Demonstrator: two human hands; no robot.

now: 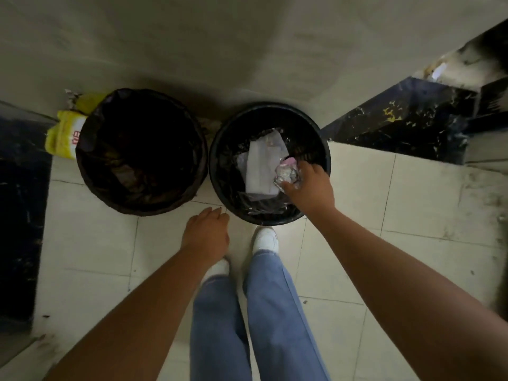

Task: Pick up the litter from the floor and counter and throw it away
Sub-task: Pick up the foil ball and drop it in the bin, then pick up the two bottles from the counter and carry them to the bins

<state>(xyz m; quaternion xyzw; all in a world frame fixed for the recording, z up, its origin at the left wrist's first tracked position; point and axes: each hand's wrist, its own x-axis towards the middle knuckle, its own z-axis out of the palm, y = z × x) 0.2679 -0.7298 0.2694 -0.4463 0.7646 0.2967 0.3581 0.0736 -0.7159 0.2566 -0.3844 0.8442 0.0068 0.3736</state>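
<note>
Two round black bins stand side by side on the tiled floor against the wall. My right hand [309,188] reaches over the right bin [220,149] and grips a crumpled clear plastic wrapper [287,174] above its opening. White paper [261,166] and a pink scrap [289,161] lie inside that bin. The left bin [90,171] has a dark liner and looks dark inside. My left hand [207,235] hangs low in front of the bins, fingers loosely curled, holding nothing.
A yellow and white packet [64,136] lies against the wall behind the left bin. A dark marble ledge [406,119] juts out at the right, with a dark strip [19,215] along the left. My feet in white shoes [265,239] stand just before the right bin.
</note>
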